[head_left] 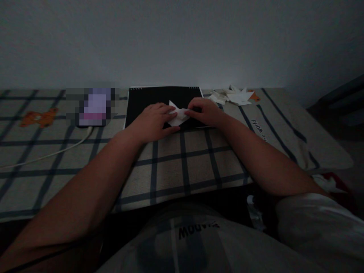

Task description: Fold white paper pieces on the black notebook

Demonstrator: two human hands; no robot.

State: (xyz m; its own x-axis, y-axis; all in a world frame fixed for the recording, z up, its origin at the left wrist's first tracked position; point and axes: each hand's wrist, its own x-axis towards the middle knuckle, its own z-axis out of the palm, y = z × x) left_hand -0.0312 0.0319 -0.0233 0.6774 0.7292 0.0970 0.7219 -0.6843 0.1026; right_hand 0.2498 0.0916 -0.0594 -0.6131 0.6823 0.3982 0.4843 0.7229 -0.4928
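While your left hand (152, 123), thumb and fingers apart, rests on part-folded white paper (176, 121), mid-frame, your right hand (207, 110) pinches its edge; folded paper pieces (239, 97), upper right, seem done; remaining folds unclear.

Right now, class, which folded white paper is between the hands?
The white paper over the black sheet, between left hand and right hand; the other papers lie piled beyond the right hand.
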